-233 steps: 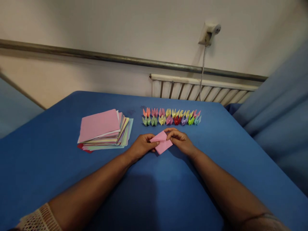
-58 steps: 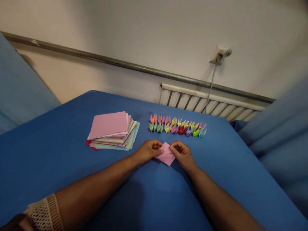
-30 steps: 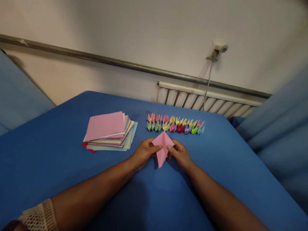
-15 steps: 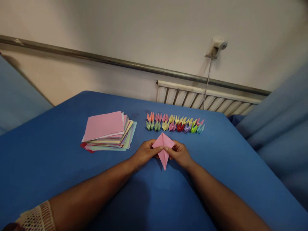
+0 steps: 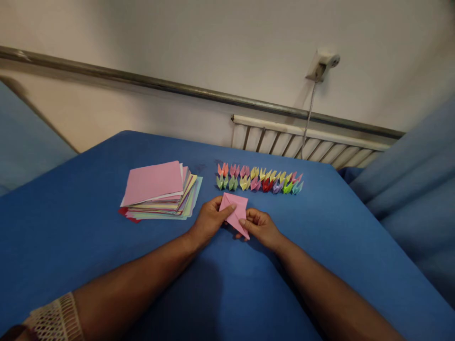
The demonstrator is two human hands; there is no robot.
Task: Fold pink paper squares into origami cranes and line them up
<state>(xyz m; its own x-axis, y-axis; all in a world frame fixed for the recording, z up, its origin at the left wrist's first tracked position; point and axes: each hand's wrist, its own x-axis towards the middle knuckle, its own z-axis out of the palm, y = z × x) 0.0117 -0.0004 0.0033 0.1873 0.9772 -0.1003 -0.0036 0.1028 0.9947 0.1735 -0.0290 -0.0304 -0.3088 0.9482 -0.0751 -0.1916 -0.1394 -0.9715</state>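
A folded piece of pink origami paper (image 5: 236,211) is held between both hands, above the blue table cover. My left hand (image 5: 210,219) pinches its left side, thumb on top and fingers mostly underneath. On the lower right edge, near the pointed tip, my right hand (image 5: 261,228) grips it with thumb above and fingertips partly showing below. Just beyond the hands stand two rows of small folded paper cranes (image 5: 255,183) in several colours. A stack of coloured paper sheets (image 5: 154,184), pink on top, lies left of my left hand.
The blue-covered table (image 5: 88,227) reaches back to a wall. Behind it are a white radiator (image 5: 277,135), a metal pipe (image 5: 185,90) and a wall socket (image 5: 322,66) with a hanging cord. Blue curtains (image 5: 415,189) hang at both sides.
The pink paper has turned from an upright kite shape to a tilted one, with a different face showing. My right hand has shifted down to its lower tip.
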